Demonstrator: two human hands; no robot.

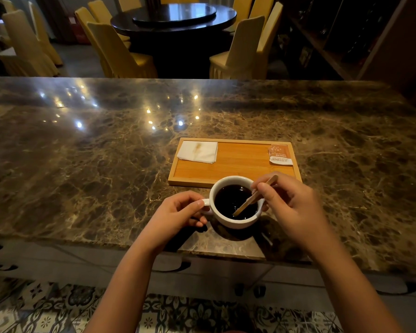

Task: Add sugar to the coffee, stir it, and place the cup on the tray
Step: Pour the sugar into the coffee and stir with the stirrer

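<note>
Both forearms reach up from the bottom edge toward the near side of the marble bench (82, 164); on the left, my left hand (178, 215) pinches the small handle of the white cup (234, 201) between thumb and fingers, a closed grip that steadies it; the cup stands on the bench, just in front of the wooden tray (233, 164) and not yet on it, filled with dark coffee (228, 200); a wooden stirrer (247, 201) slants down into the coffee, and further right my right hand (288, 205) holds its upper end, fingers closed around it; on the tray a folded napkin (198, 151) lies at the far left and a sugar sachet (280, 154) at the far right, with bare wood between them; whether the sachet is emptied I cannot tell; I judge the stirring step to be in hand; next I would need to lift the stirrer clear, then carry the cup level by its handle to that bare middle stretch
</note>
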